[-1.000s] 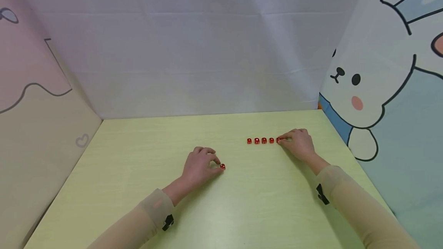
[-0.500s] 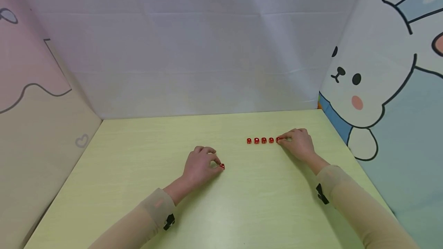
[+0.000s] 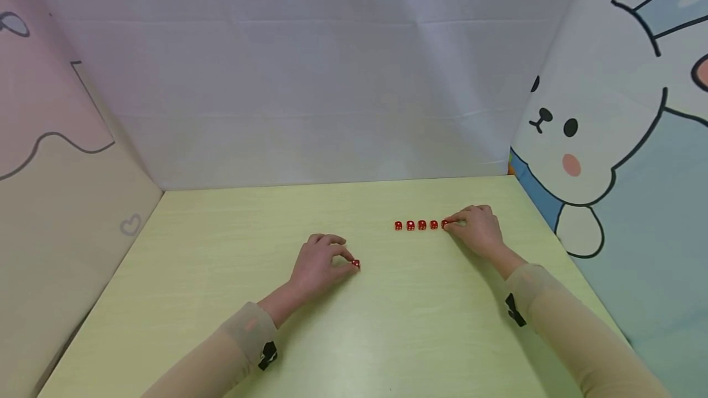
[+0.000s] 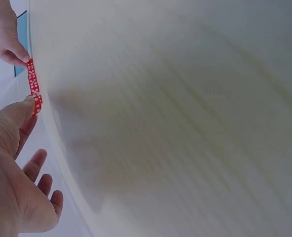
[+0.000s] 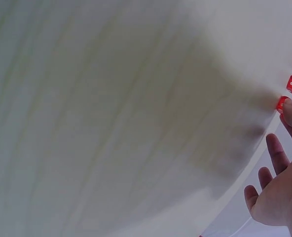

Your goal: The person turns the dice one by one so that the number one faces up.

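Observation:
Several red dice (image 3: 410, 225) with white dots stand in a straight, spaced row on the pale yellow table (image 3: 221, 250). At the row's right end, my right hand (image 3: 477, 230) pinches the last die (image 5: 282, 103) between thumb and fingertip. My left hand (image 3: 321, 266) pinches a separate red die (image 3: 356, 264) nearer to me, left of the row. In the left wrist view that die (image 4: 37, 104) shows between thumb and forefinger, and the row lines up behind it. The other fingers of both hands are spread away from the dice.
A white cloth wall (image 3: 332, 78) rises behind the table. On the right stands a panel (image 3: 652, 201) printed with a cartoon rabbit, and on the left a pink and cream panel (image 3: 66, 214). Dark clips (image 3: 268, 355) hang at the sleeve cuffs.
My left hand, still pinching its die, has shifted only very slightly. The right hand and the row of dice keep their places.

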`<state>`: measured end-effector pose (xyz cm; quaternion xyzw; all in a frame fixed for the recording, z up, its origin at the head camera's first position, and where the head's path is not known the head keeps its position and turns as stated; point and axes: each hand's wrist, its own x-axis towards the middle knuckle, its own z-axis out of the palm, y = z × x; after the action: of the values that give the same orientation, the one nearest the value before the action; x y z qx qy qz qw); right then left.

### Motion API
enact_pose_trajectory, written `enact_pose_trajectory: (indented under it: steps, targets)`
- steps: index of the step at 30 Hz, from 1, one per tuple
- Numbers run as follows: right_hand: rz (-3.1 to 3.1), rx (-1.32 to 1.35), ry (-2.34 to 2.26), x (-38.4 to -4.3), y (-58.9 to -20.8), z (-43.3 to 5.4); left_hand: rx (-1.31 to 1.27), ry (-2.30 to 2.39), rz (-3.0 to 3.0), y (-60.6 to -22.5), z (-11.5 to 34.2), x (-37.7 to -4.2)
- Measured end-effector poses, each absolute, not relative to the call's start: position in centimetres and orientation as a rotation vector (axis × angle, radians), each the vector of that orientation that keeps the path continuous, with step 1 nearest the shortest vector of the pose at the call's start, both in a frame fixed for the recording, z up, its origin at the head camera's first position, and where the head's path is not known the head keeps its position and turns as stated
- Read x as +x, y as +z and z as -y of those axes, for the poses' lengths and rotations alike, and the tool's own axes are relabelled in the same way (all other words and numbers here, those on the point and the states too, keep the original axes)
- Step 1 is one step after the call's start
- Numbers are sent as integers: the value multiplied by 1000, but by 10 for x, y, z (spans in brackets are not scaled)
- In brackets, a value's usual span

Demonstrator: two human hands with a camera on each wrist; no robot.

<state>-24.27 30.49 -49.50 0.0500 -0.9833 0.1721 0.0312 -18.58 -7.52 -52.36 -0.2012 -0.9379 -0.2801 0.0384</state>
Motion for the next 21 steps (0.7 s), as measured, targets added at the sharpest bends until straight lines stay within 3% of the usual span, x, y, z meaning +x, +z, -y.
enact_pose_trajectory:
  steps: [21]
  targets:
    - [3041,171,521,-245,-493,-306,-587,-1077,2858,-529,77,-190]
